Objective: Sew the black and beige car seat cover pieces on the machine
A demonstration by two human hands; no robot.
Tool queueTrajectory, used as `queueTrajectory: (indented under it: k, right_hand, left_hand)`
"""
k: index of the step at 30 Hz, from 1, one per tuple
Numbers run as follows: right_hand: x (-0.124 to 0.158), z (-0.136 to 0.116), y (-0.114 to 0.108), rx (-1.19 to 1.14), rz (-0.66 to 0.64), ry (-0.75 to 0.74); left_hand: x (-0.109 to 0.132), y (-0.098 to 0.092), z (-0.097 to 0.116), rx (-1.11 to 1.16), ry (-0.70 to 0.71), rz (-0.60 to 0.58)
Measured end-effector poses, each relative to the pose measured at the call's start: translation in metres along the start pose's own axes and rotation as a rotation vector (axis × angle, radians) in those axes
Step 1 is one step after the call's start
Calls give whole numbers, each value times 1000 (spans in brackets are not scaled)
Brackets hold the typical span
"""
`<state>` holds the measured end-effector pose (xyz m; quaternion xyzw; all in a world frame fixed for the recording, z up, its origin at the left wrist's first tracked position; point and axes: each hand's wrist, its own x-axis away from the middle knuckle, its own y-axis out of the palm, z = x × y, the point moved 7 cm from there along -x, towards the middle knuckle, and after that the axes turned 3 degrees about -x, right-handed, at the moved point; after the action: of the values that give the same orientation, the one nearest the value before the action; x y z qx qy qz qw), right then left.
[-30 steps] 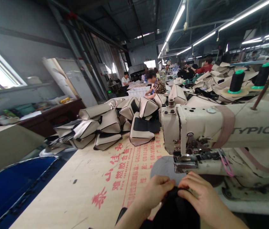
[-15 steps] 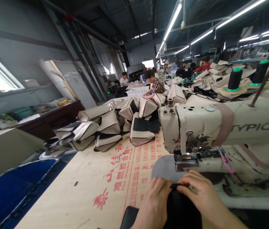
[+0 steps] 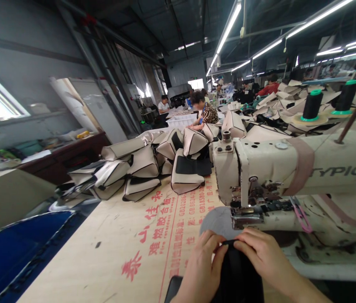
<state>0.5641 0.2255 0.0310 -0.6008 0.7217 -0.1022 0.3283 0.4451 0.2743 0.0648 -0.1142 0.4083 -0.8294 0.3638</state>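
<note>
black fabric piece (image 3: 236, 273): being pinched at its top edge by left hand (image 3: 201, 265) and right hand (image 3: 266, 252), fingers of both clenched firmly on it, the piece hanging just in front of the presser foot (image 3: 245, 216) of a cream sewing machine (image 3: 260, 176); printed wooden board (image 3: 86, 252) is lying to the left, seat covers (image 3: 143, 164) are sitting piled on it, and black thread cones (image 3: 312, 105) are standing behind the machine.

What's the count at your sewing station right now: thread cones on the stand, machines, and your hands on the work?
Black thread cones: 2
Sewing machine: 1
Hands on the black fabric, left hand and right hand: 2
Total: 5
</note>
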Motion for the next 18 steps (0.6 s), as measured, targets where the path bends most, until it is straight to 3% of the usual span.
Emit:
queueTrajectory:
  k: [6,12,15,18]
  right_hand:
    - [-1,3,-2,25,6,15]
    - [-16,-1,0,-10,-66,24]
    - [-23,1,-3,-53,-51,55]
    - [-23,5,-6,-92,-41,78]
  left_hand:
    - [9,6,-14,-45,-14,-200]
    - [-19,-3,-19,-334,99,-498]
    - [-28,-15,-17,-278,170,-585]
    - [-29,-19,-27,-120,101,-577]
